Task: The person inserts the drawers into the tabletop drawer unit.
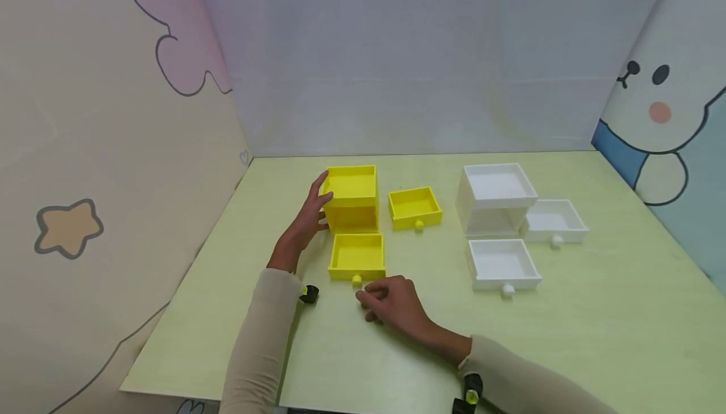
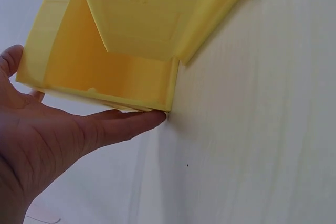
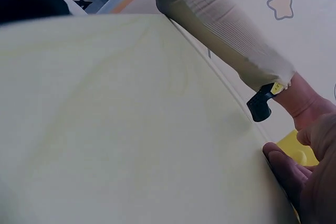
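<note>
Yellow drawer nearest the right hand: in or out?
Out: the yellow drawer rests on the table before the yellow cabinet, leaving its opening exposed.

One drawer [image 1: 357, 253] lies before the left cabinet [image 1: 351, 184], another drawer [image 1: 414, 204] at its right. A third drawer [image 1: 503, 259] lies before the right cabinet [image 1: 499, 182], a fourth drawer [image 1: 554, 215] at its right.

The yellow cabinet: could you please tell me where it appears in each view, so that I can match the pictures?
Head: the yellow cabinet stands left of centre, held by the left hand.
Left wrist: upper left, against the fingers.
Right wrist: cannot be made out; the yellow patch at the right edge looks like a drawer.
Shared landmark: the left hand, partly hidden in the right wrist view.
</note>
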Available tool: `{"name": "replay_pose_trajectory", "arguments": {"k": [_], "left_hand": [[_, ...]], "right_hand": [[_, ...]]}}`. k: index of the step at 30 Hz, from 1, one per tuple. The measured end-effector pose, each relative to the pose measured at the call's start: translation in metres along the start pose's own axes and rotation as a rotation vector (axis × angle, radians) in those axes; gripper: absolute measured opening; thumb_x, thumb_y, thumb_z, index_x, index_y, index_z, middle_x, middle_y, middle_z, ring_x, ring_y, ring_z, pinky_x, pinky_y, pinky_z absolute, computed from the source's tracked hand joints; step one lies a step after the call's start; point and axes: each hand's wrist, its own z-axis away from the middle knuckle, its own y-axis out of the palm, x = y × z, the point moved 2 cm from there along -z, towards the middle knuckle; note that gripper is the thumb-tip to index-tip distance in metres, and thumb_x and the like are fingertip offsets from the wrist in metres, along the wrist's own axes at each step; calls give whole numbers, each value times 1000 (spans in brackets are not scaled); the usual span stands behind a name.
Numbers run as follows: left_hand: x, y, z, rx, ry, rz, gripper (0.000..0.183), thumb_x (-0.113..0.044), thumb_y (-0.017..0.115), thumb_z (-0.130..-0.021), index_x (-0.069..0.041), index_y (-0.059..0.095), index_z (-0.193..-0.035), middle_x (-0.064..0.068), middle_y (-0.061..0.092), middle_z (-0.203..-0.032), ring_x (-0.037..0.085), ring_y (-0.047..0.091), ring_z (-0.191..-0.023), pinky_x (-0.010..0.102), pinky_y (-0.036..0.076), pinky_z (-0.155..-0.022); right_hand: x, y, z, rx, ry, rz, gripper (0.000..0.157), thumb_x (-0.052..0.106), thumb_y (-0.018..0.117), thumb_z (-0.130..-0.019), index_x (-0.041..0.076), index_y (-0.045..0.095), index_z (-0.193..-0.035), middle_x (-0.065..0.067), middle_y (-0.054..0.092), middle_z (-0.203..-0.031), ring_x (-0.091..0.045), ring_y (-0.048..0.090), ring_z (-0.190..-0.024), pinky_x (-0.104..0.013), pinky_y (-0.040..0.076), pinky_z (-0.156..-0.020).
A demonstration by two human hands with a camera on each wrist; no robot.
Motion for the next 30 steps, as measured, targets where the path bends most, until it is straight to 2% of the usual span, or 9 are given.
{"name": "replay_pose_trajectory", "arguments": {"k": [9, 17, 24, 30], "left_hand": [[4, -1, 2, 24, 1, -12, 55, -47, 36, -105, -54, 7, -152, 3, 8, -164, 53, 38, -134, 63, 34, -107], [-3, 2, 2, 32, 11, -13, 56, -47, 37, -105, -54, 7, -152, 3, 9, -164, 52, 38, -134, 62, 35, -106], [-4, 1, 1, 25, -21, -25, 56, -51, 37, -105, -57, 6, -151, 1, 5, -165, 52, 35, -136, 62, 34, -107], [-3, -1, 1, 20, -28, -23, 56, -48, 38, -105, -56, 8, -152, 1, 4, -165, 54, 34, -136, 64, 35, -105]], "right_hand": [[2, 12, -11, -61, 82, -62, 28, 30, 74, -91, 4, 78, -85, -2, 71, -65, -16, 68, -52, -32, 56, -51], [7, 15, -17, -112, 106, -75, 31, 29, 73, -92, 1, 77, -76, -5, 69, -63, -17, 67, -48, -32, 54, -46], [6, 16, -21, -141, 153, -64, 31, 27, 71, -93, 2, 75, -78, -4, 69, -64, -16, 66, -48, -31, 54, -47], [6, 18, -22, -182, 147, -91, 28, 25, 72, -93, 1, 75, -79, -6, 70, -66, -16, 68, -54, -29, 55, -51]]}}
